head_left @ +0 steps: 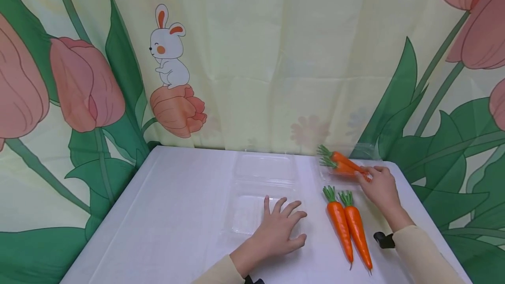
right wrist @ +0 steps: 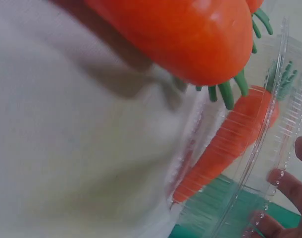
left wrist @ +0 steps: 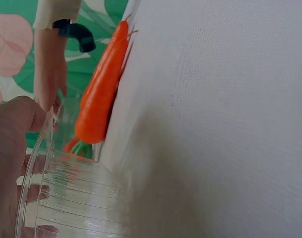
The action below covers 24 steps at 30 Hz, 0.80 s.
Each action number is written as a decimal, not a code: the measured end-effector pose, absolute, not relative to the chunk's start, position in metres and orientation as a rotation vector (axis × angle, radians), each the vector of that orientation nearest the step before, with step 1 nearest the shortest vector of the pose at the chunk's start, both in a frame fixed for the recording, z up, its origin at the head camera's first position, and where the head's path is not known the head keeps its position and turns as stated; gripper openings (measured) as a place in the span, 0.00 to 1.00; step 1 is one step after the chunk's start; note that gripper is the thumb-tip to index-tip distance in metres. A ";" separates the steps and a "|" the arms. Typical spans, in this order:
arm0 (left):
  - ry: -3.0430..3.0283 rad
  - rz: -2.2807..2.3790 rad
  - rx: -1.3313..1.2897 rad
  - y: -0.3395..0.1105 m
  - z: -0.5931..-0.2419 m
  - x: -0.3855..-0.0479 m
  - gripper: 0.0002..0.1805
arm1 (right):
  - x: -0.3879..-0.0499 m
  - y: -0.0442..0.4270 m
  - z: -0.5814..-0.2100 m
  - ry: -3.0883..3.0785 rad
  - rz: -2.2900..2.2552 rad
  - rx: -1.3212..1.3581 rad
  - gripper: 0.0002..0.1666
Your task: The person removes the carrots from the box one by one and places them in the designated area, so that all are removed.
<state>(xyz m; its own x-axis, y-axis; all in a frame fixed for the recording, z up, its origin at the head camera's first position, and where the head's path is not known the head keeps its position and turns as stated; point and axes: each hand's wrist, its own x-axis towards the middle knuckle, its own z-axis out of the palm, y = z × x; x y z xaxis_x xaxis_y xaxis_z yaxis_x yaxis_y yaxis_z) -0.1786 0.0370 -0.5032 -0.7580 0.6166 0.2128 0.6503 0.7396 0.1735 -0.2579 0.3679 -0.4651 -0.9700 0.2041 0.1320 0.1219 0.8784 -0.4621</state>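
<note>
My left hand (head_left: 275, 230) hovers or rests with spread fingers over the front part of an unlidded clear plastic box (head_left: 246, 214); in the left wrist view its thumb (left wrist: 22, 111) lies by the clear rim (left wrist: 29, 198). At the back right, my right hand (head_left: 380, 189) touches the front right side of a second clear box (head_left: 372, 152), beside the tips of two carrots (head_left: 345, 168) inside it. The right wrist view has its fingers (right wrist: 289, 188) against that box's ribbed wall, near a carrot (right wrist: 225, 144). Two more carrots (head_left: 339, 227) (head_left: 358, 231) lie side by side between the hands.
The white table (head_left: 165, 214) ends at a curtain (head_left: 244, 56) printed with tulips and a rabbit. The left box's lid half (head_left: 265, 168) lies folded back towards the curtain. A black wrist mount (head_left: 384, 240) sits at the right cuff.
</note>
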 end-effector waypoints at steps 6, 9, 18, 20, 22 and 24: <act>-2.798 -0.393 -1.009 0.025 -0.503 -0.178 0.25 | -0.257 0.354 -0.464 -2.862 0.735 -0.245 0.33; -2.794 -0.408 -0.993 0.019 -0.503 -0.179 0.25 | -0.257 0.348 -0.462 -2.864 0.758 -0.250 0.35; -2.793 -0.437 -0.953 0.006 -0.504 -0.180 0.25 | -0.259 0.328 -0.462 -2.858 0.714 -0.230 0.33; -2.801 -0.445 -0.954 0.002 -0.503 -0.181 0.25 | -0.260 0.324 -0.462 -2.864 0.707 -0.235 0.33; -2.805 -0.449 -0.952 -0.003 -0.502 -0.183 0.25 | -0.261 0.319 -0.463 -2.865 0.688 -0.220 0.33; -2.809 -0.453 -0.948 -0.009 -0.502 -0.184 0.25 | -0.262 0.315 -0.463 -2.866 0.666 -0.201 0.34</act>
